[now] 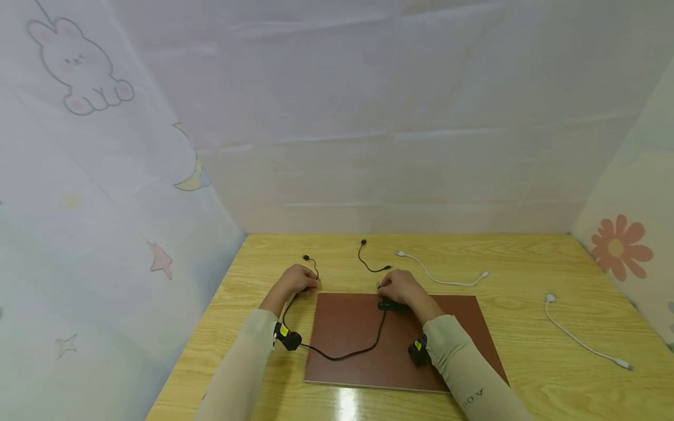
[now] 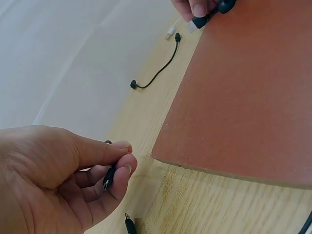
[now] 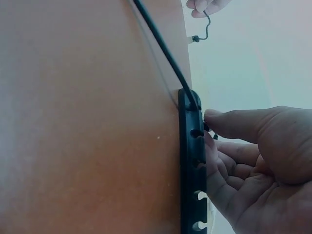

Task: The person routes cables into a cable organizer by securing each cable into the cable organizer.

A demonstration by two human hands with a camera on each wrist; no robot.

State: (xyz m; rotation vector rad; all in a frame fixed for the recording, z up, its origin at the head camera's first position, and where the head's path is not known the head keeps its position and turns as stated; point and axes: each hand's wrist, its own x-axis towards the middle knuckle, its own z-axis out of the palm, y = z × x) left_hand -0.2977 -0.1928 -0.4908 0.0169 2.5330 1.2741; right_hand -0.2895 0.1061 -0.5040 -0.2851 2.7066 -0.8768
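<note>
My left hand (image 1: 298, 279) is at the board's far left corner. Its thumb and fingers pinch a short black USB cable (image 3: 208, 25), and the cable's small plug (image 2: 108, 179) shows among the fingers. My right hand (image 1: 400, 286) is over the board's far edge, pinching the black USB plug (image 2: 199, 21) of a longer cable, metal end outward. Beside its fingertips, a black slotted cable holder (image 3: 187, 161) lies along the board's edge. The longer black cable (image 3: 163, 51) runs through the holder's end slot and loops back over the board (image 1: 347, 327).
A short black cable (image 1: 363, 260) lies behind the brown board. White cables (image 1: 447, 283) (image 1: 576, 346) lie behind it and to its right on the wooden table (image 1: 532, 386). Another black plug (image 2: 129, 223) lies on the table below the left hand. Cloth-covered walls (image 1: 368, 175) stand behind and on both sides.
</note>
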